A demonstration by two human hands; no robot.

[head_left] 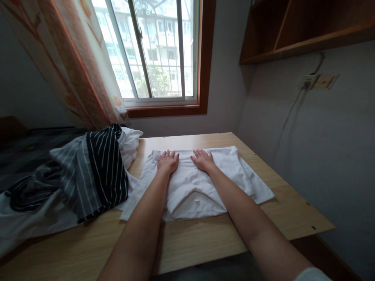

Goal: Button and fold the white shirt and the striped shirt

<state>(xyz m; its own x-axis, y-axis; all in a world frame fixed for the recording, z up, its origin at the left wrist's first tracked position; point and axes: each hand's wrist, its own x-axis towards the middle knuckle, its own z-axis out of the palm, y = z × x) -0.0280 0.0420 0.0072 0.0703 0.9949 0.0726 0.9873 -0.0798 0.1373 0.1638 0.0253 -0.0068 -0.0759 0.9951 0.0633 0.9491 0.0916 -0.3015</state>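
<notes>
A white shirt (187,183) lies folded over on the wooden table, its collar opening toward me with a small label inside. My left hand (168,160) rests flat on the upper left part of the cloth, fingers spread and pointing away from me. On the upper right part my right hand (203,159) lies flat as well, its fingers stretched out. Both palms touch the fabric near its far edge, and neither hand grips it. Sleeve-like flaps of the shirt spread out to the left and right.
A heap of striped black, grey and white clothes (102,171) sits at the left on the wooden table (202,242). Behind stand a window (155,58) and a patterned curtain (67,58). A wall shelf (307,43) and a socket with a cord (311,82) are at the right.
</notes>
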